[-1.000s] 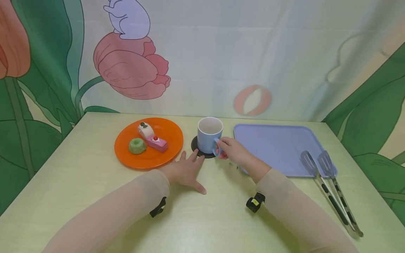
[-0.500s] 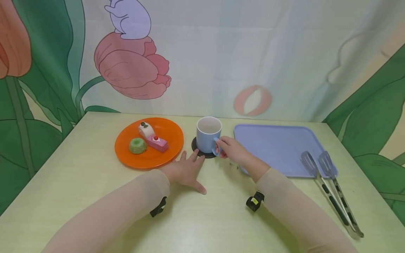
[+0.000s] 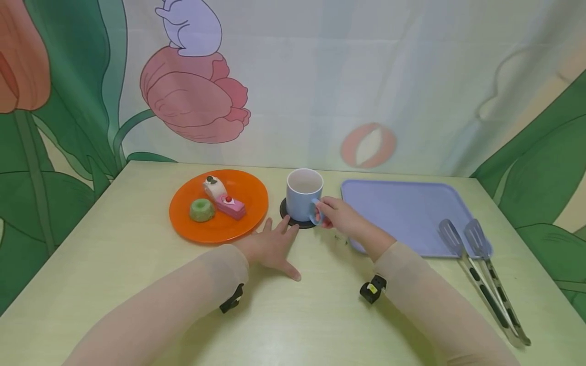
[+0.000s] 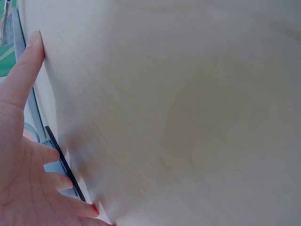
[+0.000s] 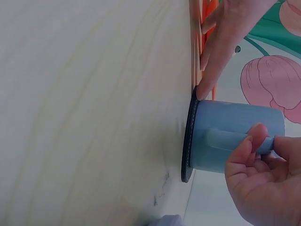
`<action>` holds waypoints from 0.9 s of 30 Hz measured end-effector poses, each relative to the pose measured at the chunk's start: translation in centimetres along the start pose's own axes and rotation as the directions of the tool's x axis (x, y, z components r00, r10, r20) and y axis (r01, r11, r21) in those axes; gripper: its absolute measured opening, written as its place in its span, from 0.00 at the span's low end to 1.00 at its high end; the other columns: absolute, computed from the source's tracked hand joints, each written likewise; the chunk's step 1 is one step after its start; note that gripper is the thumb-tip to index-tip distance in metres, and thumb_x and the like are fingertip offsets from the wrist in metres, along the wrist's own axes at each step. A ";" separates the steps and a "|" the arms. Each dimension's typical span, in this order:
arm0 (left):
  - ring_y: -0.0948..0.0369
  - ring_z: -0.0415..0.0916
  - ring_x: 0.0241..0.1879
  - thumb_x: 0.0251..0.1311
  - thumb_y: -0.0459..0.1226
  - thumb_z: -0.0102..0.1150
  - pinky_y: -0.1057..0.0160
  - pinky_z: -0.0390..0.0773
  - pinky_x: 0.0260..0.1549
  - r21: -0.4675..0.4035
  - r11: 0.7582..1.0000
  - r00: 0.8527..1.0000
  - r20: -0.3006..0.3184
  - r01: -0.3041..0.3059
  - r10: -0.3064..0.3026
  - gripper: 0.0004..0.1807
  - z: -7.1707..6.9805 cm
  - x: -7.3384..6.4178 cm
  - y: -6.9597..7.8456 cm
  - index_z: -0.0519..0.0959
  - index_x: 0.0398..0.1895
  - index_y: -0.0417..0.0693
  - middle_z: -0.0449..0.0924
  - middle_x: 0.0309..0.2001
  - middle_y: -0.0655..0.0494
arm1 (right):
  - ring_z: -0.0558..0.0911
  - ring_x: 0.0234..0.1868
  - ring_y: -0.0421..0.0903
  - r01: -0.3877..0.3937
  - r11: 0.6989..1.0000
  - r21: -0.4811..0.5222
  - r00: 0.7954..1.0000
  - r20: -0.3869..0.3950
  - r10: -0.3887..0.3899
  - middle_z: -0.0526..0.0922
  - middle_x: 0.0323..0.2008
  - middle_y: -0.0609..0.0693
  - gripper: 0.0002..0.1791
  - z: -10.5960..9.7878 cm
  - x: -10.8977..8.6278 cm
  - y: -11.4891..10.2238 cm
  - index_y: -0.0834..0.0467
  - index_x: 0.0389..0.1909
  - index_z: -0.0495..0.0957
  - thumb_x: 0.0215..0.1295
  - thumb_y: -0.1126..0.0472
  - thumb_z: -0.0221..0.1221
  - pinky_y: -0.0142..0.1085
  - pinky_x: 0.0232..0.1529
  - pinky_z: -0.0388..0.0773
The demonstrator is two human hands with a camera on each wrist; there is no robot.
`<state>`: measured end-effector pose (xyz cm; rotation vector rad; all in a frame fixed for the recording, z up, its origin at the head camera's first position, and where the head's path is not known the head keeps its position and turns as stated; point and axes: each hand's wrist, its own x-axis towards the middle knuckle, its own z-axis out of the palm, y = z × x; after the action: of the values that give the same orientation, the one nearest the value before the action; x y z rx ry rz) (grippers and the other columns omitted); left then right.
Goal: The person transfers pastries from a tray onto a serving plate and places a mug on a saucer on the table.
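Note:
A light blue mug (image 3: pixel 302 201) with a white inside stands upright on a round black coaster (image 3: pixel 283 209). My right hand (image 3: pixel 341 218) pinches the mug's handle (image 5: pixel 225 140) between thumb and curled fingers, as the right wrist view shows. My left hand (image 3: pixel 272 249) lies spread on the table, its fingers straight. In the right wrist view a fingertip of that left hand (image 5: pixel 223 44) touches the coaster's edge (image 5: pixel 189 141) beside the mug. The left wrist view shows the left palm (image 4: pixel 21 183), with the coaster (image 4: pixel 66 165) just past the fingers.
Left of the mug, an orange plate (image 3: pixel 183 231) bears a green ring-shaped cake (image 3: pixel 202 210), a pink cake slice (image 3: pixel 232 207) and a white one (image 3: pixel 214 187). A lavender tray (image 3: pixel 393 213) lies at the right. Metal tongs (image 3: pixel 490 290) rest across its near corner.
The mug shifts very slightly on the coaster, with the right hand still holding its handle. The left hand stays in place. The whole head view drifts a little to the right.

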<state>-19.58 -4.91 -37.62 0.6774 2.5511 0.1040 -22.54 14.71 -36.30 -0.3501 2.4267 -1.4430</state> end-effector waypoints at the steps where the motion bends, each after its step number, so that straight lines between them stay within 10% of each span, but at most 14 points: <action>1: 0.34 0.33 0.68 0.33 0.72 0.59 0.32 0.45 0.59 -0.001 1.000 1.000 0.000 0.001 -0.001 0.65 0.0 0.0 0.0 0.43 0.74 0.57 0.31 0.74 0.49 | 0.71 0.24 0.42 0.001 1.000 -0.004 1.000 0.002 -0.001 0.73 0.29 0.54 0.17 0.0 -0.1 0.0 0.66 0.34 0.68 0.75 0.58 0.39 0.36 0.34 0.74; 27: 0.34 0.33 0.68 0.32 0.72 0.59 0.29 0.47 0.56 -0.011 1.000 1.000 0.002 0.002 -0.002 0.66 0.2 0.4 -0.1 0.43 0.74 0.57 0.30 0.74 0.50 | 0.69 0.23 0.42 0.027 0.997 -0.068 1.000 0.017 -0.026 0.73 0.29 0.57 0.16 -0.9 -0.4 0.0 0.67 0.35 0.68 0.75 0.60 0.39 0.33 0.31 0.71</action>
<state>-19.82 -4.84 -37.94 0.6702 2.5479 0.1167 -22.53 15.55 -35.84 -0.4090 2.4726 -1.3649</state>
